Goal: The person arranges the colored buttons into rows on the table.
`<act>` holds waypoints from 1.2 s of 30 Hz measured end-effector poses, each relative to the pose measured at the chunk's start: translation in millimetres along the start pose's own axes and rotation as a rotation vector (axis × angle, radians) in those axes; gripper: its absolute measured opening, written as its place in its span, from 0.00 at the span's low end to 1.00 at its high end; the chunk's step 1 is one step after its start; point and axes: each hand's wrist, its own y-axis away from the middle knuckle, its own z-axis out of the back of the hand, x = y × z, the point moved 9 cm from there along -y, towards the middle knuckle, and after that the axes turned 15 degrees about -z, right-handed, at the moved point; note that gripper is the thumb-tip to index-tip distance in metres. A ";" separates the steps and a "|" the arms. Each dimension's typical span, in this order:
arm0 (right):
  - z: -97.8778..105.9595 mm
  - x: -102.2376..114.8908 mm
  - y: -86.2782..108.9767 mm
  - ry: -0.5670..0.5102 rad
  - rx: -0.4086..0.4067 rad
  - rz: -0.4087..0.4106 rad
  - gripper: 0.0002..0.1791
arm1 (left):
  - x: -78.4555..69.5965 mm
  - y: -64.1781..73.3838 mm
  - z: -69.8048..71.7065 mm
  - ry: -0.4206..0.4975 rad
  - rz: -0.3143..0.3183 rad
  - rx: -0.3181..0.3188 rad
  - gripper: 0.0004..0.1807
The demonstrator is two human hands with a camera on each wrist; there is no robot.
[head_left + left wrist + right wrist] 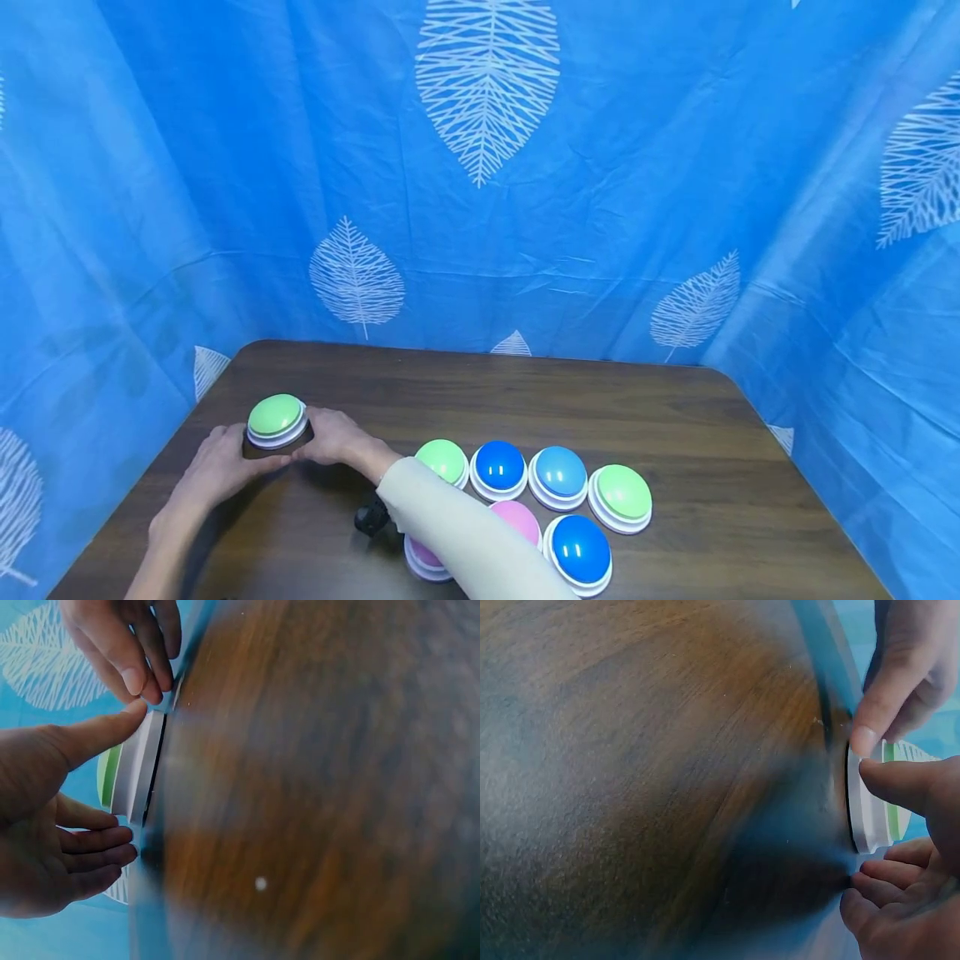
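A round push button with a light green dome and white base (pixel 275 419) is at the left of the table, between both hands. My left hand (pixel 217 462) curves round its left and near side; my right hand (pixel 333 433) holds its right side. In the left wrist view, the left thumb lies along one edge of the green button (pixel 129 769), with the fingers at the opposite edge. The right wrist view shows the right thumb on the white base (pixel 866 810) and the fingers below, while the left hand (pixel 911 675) comes in from above.
Several more buttons stand in two rows right of centre: a blue one (pixel 499 466), a light blue one (pixel 559 473) and a green one (pixel 622 493) among them. My right sleeve (pixel 468 525) crosses over pink ones. Blue leaf-print cloth (pixel 525 250) hangs behind the wooden table (pixel 720 450).
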 end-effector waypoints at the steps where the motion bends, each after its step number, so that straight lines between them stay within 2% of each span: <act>1: 0.1 -0.3 -0.9 -0.007 -0.001 -0.001 0.35 | 0.1 -0.9 0.1 0.000 -0.005 0.000 0.47; 9: 1.6 -0.1 -5.6 -0.052 -0.027 0.004 0.35 | 2.9 -4.0 2.6 -0.003 -0.001 -0.023 0.47; 19: 5.3 3.7 -10.3 -0.060 -0.035 0.057 0.30 | 8.4 -9.6 4.3 0.016 -0.017 -0.060 0.44; 23: 6.4 1.8 -12.6 -0.079 -0.029 0.028 0.28 | 9.9 -11.1 3.4 0.034 -0.018 -0.071 0.44; 27: 2.9 -0.3 -12.7 -0.081 -0.007 -0.005 0.32 | 10.5 -8.7 0.8 0.043 -0.025 -0.079 0.41; 36: -3.2 -0.1 -10.3 -0.112 0.007 -0.019 0.35 | 15.3 -3.5 0.4 0.051 0.023 -0.086 0.40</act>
